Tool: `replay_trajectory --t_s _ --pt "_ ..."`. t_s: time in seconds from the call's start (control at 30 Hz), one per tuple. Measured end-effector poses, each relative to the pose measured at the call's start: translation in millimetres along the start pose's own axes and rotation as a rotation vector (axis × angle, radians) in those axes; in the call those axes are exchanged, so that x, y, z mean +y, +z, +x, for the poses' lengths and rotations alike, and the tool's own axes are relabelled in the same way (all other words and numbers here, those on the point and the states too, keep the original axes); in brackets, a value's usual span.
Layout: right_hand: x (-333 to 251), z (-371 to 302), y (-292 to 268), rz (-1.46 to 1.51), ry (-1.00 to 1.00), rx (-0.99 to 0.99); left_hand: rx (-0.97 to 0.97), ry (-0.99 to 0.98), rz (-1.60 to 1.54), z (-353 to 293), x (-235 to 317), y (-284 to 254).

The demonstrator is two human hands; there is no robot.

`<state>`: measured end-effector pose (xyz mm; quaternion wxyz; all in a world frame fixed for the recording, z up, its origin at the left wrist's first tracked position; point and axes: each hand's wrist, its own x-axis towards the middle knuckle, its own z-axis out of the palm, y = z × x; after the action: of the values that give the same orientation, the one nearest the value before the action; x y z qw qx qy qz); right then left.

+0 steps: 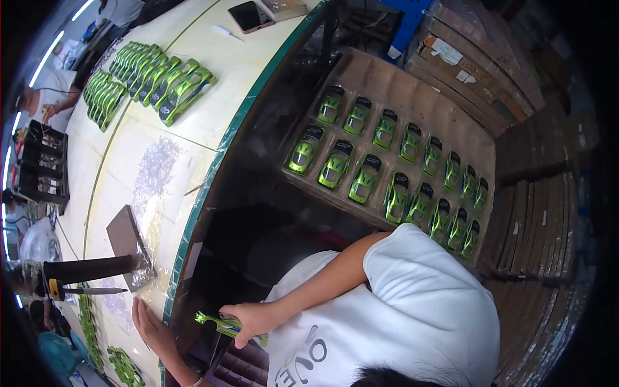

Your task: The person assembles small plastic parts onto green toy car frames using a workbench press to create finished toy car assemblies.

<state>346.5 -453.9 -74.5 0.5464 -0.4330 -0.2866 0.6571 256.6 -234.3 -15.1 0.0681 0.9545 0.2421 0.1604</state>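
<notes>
My right hand, thumb and fingers wrapped round it, grips a bright green toy car body shell beside the table's edge. Its rear part is hidden by the hand. My left hand rests at the edge of the white table, fingers stretched out and holding nothing visible. Just beyond its fingertips lies a brown flat block with clear plastic film at its near end. More green car parts lie on the table to the left of that hand.
Rows of green car shells stand at the table's far end, near a phone. A yellow-handled pointed tool lies at left. A brown tray of cars stands right, beside cardboard stacks. Another person's hand shows across the table.
</notes>
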Motion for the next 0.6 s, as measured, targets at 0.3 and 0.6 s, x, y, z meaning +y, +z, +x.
replay_trajectory --t_s 0.3,0.6 --pt "-1 -6 -5 -0.027 0.000 0.032 0.065 -0.070 -0.028 9 -9 -5" --pt "5 -1 1 -0.013 -0.109 0.165 0.204 -0.402 -0.716 -15 -4 -16"
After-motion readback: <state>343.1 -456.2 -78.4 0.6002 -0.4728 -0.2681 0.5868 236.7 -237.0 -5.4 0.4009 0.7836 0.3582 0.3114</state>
